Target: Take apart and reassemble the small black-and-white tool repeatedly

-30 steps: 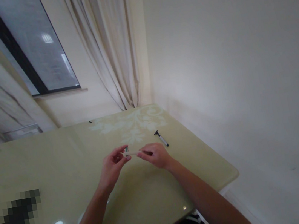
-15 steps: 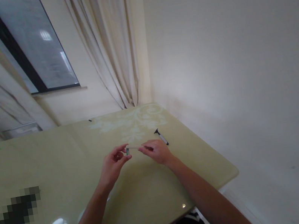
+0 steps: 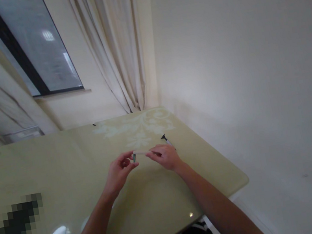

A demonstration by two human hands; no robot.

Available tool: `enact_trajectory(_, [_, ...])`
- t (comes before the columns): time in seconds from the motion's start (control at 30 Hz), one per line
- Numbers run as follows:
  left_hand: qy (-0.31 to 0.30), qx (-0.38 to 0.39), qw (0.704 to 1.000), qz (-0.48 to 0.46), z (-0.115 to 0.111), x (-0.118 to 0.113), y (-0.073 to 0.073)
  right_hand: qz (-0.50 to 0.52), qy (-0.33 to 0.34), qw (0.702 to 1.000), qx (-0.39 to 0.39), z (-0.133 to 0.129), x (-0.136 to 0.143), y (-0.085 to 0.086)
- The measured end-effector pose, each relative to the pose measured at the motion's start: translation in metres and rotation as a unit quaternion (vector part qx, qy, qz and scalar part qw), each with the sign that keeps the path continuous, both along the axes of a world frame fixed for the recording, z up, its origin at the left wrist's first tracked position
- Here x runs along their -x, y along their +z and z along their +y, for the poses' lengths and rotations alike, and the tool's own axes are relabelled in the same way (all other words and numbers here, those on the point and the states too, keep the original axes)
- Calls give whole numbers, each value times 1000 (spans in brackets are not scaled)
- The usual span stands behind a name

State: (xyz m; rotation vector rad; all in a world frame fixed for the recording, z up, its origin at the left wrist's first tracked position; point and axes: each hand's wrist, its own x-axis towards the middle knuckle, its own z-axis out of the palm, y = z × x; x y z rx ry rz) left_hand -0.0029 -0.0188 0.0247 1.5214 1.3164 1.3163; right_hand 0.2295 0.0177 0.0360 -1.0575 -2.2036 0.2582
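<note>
My left hand (image 3: 118, 175) pinches a small, narrow piece (image 3: 134, 158) upright between thumb and fingertips, dark green with a pale edge. It is too small to tell its kind. Fingers closed, my right hand (image 3: 165, 157) grips a thin pale stick (image 3: 142, 152) that reaches leftward. Its far end meets the top of the green piece by my left fingertips; whether the two are joined cannot be seen. Just beyond my right hand lies a razor (image 3: 168, 141) with a black head and a grey handle, its lower end partly hidden by that hand.
The glossy pale-green table (image 3: 213, 171) reflects light and ends at a rounded right corner. A tiny black object (image 3: 94, 124) lies near its far edge. At the left is a blurred-out dark shape (image 3: 16, 232). Curtains (image 3: 120, 47) and a wall (image 3: 242, 78) stand behind and to the right.
Both hands have shifted very slightly to the right with what they hold. My right hand now covers more of the razor's handle. The grips look the same.
</note>
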Motion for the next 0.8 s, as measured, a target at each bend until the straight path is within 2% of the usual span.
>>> enact_trajectory(0.13, [-8,3,1000,-1,0,2,0,-10,48,999,-8,-2,2,-1])
enact_trajectory(0.33, [-3,0,1000,-14,1,2,0,2,-21,1000,-9,2,-3,-2])
enact_trajectory(0.5, [-2,-1,1000,-25,0,1,1,-5,45,999,-10,-2,1,-1])
enact_trajectory(0.7, [-2,0,1000,-16,-1,-1,3,-2,-22,1000,-14,1,-1,-2])
enact_trajectory(0.8, [0,0,1000,-20,-1,0,4,-8,22,1000,-18,-1,0,-3])
